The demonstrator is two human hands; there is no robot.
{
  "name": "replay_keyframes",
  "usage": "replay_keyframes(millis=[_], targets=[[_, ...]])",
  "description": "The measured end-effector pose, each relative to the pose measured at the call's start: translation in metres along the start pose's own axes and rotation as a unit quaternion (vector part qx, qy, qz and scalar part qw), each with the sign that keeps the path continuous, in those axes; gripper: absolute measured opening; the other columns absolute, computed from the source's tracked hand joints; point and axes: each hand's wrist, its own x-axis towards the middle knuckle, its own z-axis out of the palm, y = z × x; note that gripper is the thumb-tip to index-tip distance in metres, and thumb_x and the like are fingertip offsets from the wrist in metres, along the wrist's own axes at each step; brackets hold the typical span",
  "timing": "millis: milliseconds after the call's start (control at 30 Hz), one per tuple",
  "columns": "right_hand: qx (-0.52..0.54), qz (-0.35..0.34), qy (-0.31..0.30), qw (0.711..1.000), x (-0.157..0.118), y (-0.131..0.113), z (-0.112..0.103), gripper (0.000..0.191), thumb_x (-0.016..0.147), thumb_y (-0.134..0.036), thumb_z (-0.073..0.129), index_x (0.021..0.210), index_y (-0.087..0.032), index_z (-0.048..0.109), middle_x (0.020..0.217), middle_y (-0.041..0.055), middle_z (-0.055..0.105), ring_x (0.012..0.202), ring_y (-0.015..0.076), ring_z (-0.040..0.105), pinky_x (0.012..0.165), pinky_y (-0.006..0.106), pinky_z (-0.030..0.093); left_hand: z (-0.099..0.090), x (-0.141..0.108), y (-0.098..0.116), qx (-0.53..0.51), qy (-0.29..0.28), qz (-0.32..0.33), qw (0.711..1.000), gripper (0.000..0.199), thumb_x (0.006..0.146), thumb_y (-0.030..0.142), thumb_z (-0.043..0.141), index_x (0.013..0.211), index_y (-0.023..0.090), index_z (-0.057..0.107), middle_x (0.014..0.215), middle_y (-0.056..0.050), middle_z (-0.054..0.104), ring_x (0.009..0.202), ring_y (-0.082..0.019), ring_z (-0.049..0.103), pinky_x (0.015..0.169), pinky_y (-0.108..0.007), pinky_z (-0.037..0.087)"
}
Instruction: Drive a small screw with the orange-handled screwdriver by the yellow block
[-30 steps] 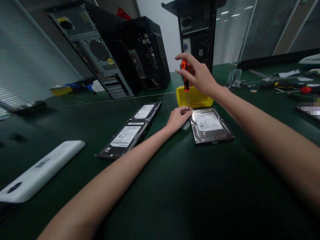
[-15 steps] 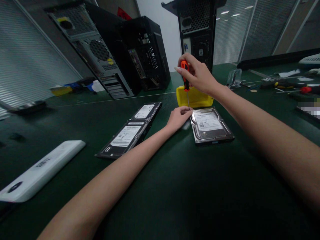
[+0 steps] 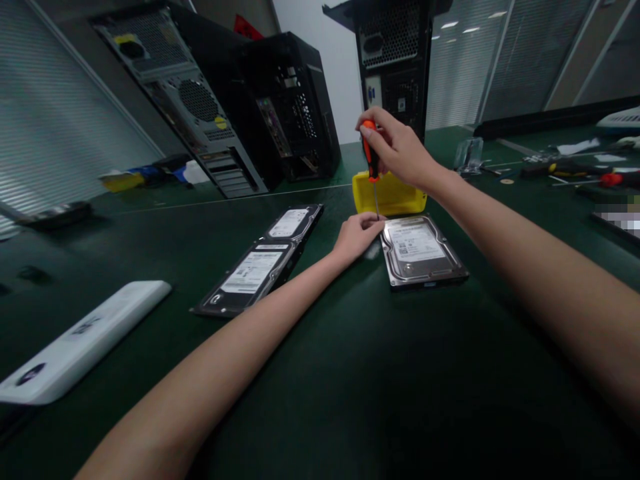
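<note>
Two hands: I see both of my bare hands at work over one hard drive on the dark green table (image 3: 320, 373).
Right hand (image 3: 400, 152): my fingers (image 3: 371, 131) are curled shut around the orange handle of a screwdriver (image 3: 371, 157), which I hold upright.
Screwdriver tip: the thin shaft runs straight down and ends at the far left corner of the hard drive (image 3: 420, 250); I cannot tell whether the tip sits in a screw.
Left hand (image 3: 357, 237): it rests on the table, fingers bent, with the fingertips touching the drive's left edge right at the shaft's foot; they grip nothing that I can make out.
Hard drive: it lies flat, label up, in the middle of the table, just in front of a yellow tray (image 3: 389, 195).
Other drives: two more drives (image 3: 260, 263) lie end to end, to the left of my left hand and apart from it.
White case (image 3: 83, 343): a long flat white piece lies near the table's left edge.
Computer towers (image 3: 210, 100): several black cases stand at the far side, one of them (image 3: 395, 60) right behind the yellow tray.
Right side: loose tools (image 3: 575, 170) lie well apart from my hands.
</note>
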Motion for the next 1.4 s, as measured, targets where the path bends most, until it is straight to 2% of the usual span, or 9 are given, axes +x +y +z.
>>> replay_keyframes(millis=[167,300,567,767,900,1000,1133,1400], targets=[[0.008,0.004,0.004,1.000,-0.0002,-0.0015,-0.0013,0.048,0.086,-0.062,0.024,0.104,-0.024,0.046,0.074,0.0015,0.050,0.058,0.0119,0.047,0.057,0.026,0.041,0.0002,-0.0004,0.0014,-0.001,0.001,0.001,1.000,0.032,0.080,0.037,0.050,0.096,0.015,0.066,0.096,-0.008,0.070,0.088,-0.017,0.063,0.080,-0.029,0.046],[-0.009,0.001,0.014,1.000,0.0004,-0.0017,-0.0017,0.049,0.086,-0.063,0.023,0.101,-0.023,0.046,0.079,0.0027,0.053,0.064,0.0128,0.049,0.061,0.026,0.043,-0.0001,-0.0010,0.0034,0.004,0.002,-0.010,1.000,0.032,0.080,0.036,0.050,0.096,0.015,0.066,0.095,-0.008,0.070,0.087,-0.017,0.063,0.080,-0.030,0.046],[-0.029,0.006,0.024,0.999,0.0024,-0.0004,-0.0019,0.053,0.082,-0.068,0.023,0.096,-0.022,0.046,0.077,0.0019,0.053,0.062,0.0114,0.045,0.060,0.026,0.039,0.0000,-0.0009,0.0035,0.002,0.001,0.001,1.000,0.031,0.080,0.035,0.050,0.096,0.014,0.067,0.094,-0.008,0.070,0.086,-0.017,0.063,0.080,-0.029,0.046],[-0.001,0.009,0.017,1.000,0.0031,0.0016,-0.0008,0.050,0.081,-0.069,0.028,0.094,-0.023,0.043,0.077,0.0020,0.053,0.062,0.0119,0.047,0.058,0.026,0.039,0.0002,-0.0011,0.0032,0.000,0.001,-0.002,1.000,0.032,0.080,0.035,0.050,0.097,0.014,0.066,0.094,-0.008,0.070,0.086,-0.017,0.063,0.080,-0.028,0.046],[0.028,0.007,0.007,1.000,0.0024,0.0035,0.0009,0.047,0.082,-0.067,0.030,0.097,-0.024,0.042,0.078,0.0019,0.053,0.064,0.0130,0.049,0.059,0.027,0.041,-0.0004,-0.0012,0.0039,-0.001,0.002,-0.006,1.000,0.032,0.079,0.036,0.050,0.096,0.014,0.067,0.095,-0.008,0.070,0.086,-0.017,0.063,0.080,-0.028,0.046],[0.003,-0.009,0.017,1.000,0.0021,0.0033,0.0017,0.044,0.083,-0.063,0.035,0.101,-0.024,0.044,0.079,0.0013,0.051,0.063,0.0124,0.047,0.063,0.027,0.041,-0.0005,-0.0014,0.0045,0.000,0.004,-0.004,1.000,0.032,0.079,0.036,0.051,0.096,0.014,0.067,0.095,-0.008,0.070,0.086,-0.017,0.063,0.080,-0.028,0.046],[-0.029,-0.020,0.022,0.999,0.0006,0.0011,0.0011,0.043,0.086,-0.055,0.037,0.115,-0.025,0.041,0.079,0.0006,0.048,0.062,0.0123,0.046,0.068,0.028,0.040,-0.0002,-0.0013,0.0046,0.000,0.003,-0.011,1.000,0.032,0.079,0.036,0.050,0.096,0.015,0.067,0.096,-0.008,0.070,0.088,-0.017,0.063,0.081,-0.028,0.046],[-0.036,-0.018,0.022,0.999,-0.0015,0.0018,0.0008,0.044,0.088,-0.049,0.038,0.124,-0.025,0.035,0.074,-0.0001,0.042,0.060,0.0133,0.044,0.066,0.029,0.038,0.0006,-0.0006,0.0009,0.001,0.005,0.000,1.000,0.032,0.079,0.036,0.050,0.097,0.015,0.067,0.096,-0.008,0.070,0.088,-0.017,0.063,0.081,-0.029,0.046]])
